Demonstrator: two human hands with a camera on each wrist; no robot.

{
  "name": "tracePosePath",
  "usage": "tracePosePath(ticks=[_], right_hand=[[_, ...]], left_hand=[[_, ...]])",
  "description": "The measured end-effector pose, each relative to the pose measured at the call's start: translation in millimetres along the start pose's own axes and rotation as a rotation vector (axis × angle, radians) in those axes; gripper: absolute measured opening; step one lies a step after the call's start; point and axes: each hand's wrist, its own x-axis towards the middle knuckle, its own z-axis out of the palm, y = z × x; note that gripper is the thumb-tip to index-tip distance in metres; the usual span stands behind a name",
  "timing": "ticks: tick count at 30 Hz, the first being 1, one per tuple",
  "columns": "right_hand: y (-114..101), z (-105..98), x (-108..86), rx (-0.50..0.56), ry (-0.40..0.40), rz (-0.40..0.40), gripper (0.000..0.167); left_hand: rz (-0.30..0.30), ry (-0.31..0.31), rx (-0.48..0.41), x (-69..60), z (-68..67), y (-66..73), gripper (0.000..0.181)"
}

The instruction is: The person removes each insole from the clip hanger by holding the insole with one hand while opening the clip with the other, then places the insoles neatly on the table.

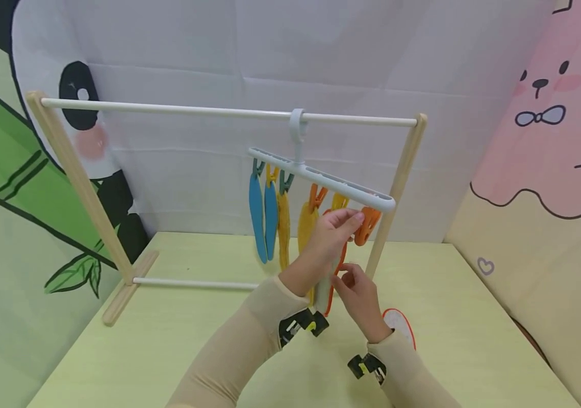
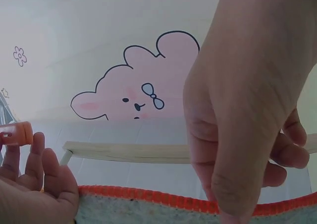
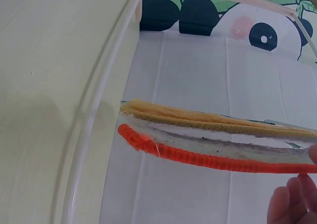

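My left hand (image 1: 328,235) is raised at the right part of a white hanger (image 1: 321,175), its fingertips against an orange clip (image 1: 367,225). Whether they grip it is hidden. A yellow clip (image 1: 340,200) sits just above this hand. Below, a pale insole with an orange edge (image 3: 218,163) hangs down beside a yellow one. My right hand (image 1: 359,297) is lower, pinching that orange edge between thumb and fingers; the left wrist view shows the right thumb (image 2: 235,184) on it.
Blue insoles (image 1: 257,218) and yellow insoles (image 1: 306,224) hang from clips to the left. A wooden rack (image 1: 78,181) with white rods carries the hanger. Another pale, orange-edged insole (image 1: 399,322) lies on the table (image 1: 474,317), partly behind the right forearm.
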Motion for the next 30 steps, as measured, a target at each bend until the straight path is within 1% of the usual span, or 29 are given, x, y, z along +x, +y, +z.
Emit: tracePosePath(ticks=[6,10,14,18,22,30], right_hand=[[1.7,0.9,2.2,-0.021,0.013,-0.037,0.013],[1.9,-0.4,0.7,-0.022,-0.001,-0.027,0.010],[1.6,-1.7,-1.2,0.012,-0.020,-0.026,0.009],[0.7,-2.7,-2.2,0.056,-0.007,-0.054,0.008],[-1.3,-4.9,-4.7,0.110,0.030,-0.091,0.006],[-8.3,-9.0,-12.4,0.197,0.074,-0.143,0.009]], left_hand=[[-0.002,-0.005,0.013,2.7,-0.8,-2.6,0.026],[-0.025,0.000,-0.006,7.0,-3.6,-5.3,0.026],[-0.024,0.010,-0.017,10.3,-7.6,-5.4,0.025],[-0.007,0.057,0.002,12.8,-13.7,-2.5,0.023],[-0.034,0.103,0.016,15.5,-20.2,0.1,0.022],[-0.092,0.121,0.042,16.0,-24.7,-1.3,0.024]])
